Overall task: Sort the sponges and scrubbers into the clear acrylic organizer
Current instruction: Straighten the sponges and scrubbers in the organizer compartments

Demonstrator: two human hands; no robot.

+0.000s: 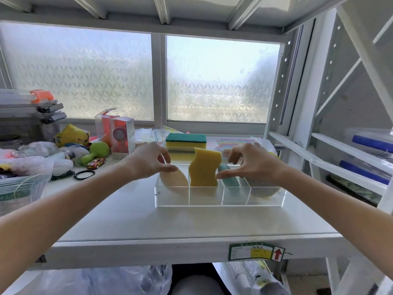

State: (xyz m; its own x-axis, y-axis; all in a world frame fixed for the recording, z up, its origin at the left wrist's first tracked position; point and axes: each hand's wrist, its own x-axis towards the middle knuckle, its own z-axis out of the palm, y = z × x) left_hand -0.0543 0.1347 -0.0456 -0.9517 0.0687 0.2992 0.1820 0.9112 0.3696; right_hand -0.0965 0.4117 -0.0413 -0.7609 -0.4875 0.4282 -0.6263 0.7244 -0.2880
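Note:
A clear acrylic organizer (219,198) with several compartments stands on the white shelf. A tan oval sponge (174,180) leans in its leftmost compartment. A wavy yellow sponge (204,167) stands upright in the second one. A teal scrubber (228,180) lies in the third and a speckled grey-yellow scrubber (262,186) in the rightmost. A yellow sponge with a green top (186,141) sits behind them at the organizer's back. My left hand (151,162) hovers over the tan sponge with fingers apart. My right hand (248,161) hovers to the right of the wavy sponge, fingers spread, holding nothing.
Clutter fills the left of the shelf: plastic bags (32,160), a green toy (97,151), a toy car (96,163), a black ring (84,174), small boxes (122,135) and a clear bin (19,190). White rack posts (276,103) rise at the right.

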